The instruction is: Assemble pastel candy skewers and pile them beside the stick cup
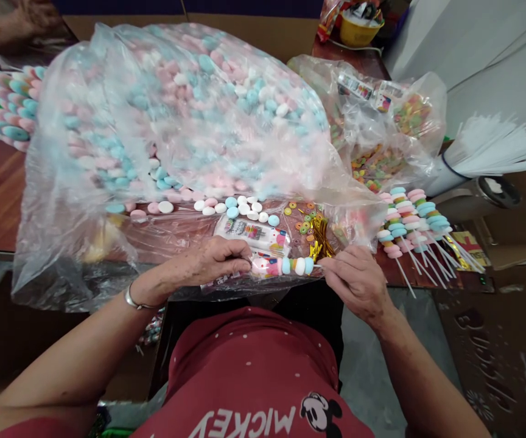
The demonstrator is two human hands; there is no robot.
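Observation:
My left hand point(212, 260) is closed on the left end of a candy skewer point(285, 266), a thin white stick strung with pink, white, blue and yellow candy rings. My right hand point(357, 281) pinches the stick's right end, just beside the last blue ring. The skewer lies level at the table's near edge, over a small printed packet point(254, 233). A huge clear plastic bag point(185, 115) full of pink, blue and white round candies fills the table behind my hands. Loose candies point(240, 208) spill from its mouth.
Finished skewers point(409, 222) are piled to the right of my hands, more at far left point(11, 106). Gold twist ties point(321, 236) and small coloured rings point(304, 219) lie nearby. Bags of mixed candy point(382, 121), a bundle of white sticks point(486, 149), a yellow bowl point(358, 27). Another person's arm point(7, 24) top left.

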